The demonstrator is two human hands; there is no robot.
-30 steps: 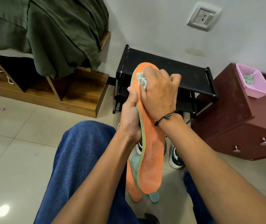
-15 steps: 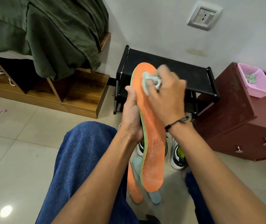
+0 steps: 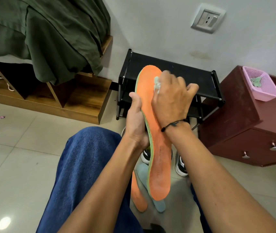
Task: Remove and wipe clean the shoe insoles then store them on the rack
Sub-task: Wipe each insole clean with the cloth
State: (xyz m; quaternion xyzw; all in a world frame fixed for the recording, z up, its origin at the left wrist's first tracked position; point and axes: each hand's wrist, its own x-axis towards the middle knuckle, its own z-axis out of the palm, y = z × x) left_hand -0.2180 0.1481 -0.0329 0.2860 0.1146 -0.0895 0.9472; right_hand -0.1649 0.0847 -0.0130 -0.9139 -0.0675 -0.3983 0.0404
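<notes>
The orange insole (image 3: 157, 132) stands almost upright in front of me, its long axis running from the heel end low near my knees up to the toe end high and away, toward the rack. My left hand (image 3: 136, 121) grips it at mid-length on its left edge, thumb curled over the green rim. My right hand (image 3: 172, 98) lies on the orange face just above that, fingers curled round a pale wipe (image 3: 157, 84) pressed near the toe end. So the wipe is at the far end of the insole, and I judge the unwiped length lies below the hand, toward me; the next stroke would have to travel down the long axis, with the left hand bracing from behind.

Beneath, on the floor, lie a second orange insole (image 3: 138, 195) and a pale blue insole (image 3: 150, 185), partly hidden. Just beyond them stand two shoes (image 3: 181, 165). Farther off stands the black shoe rack (image 3: 176, 71), its top shelf bare where I can see it, straight past the toe end, equally near either hand.
</notes>
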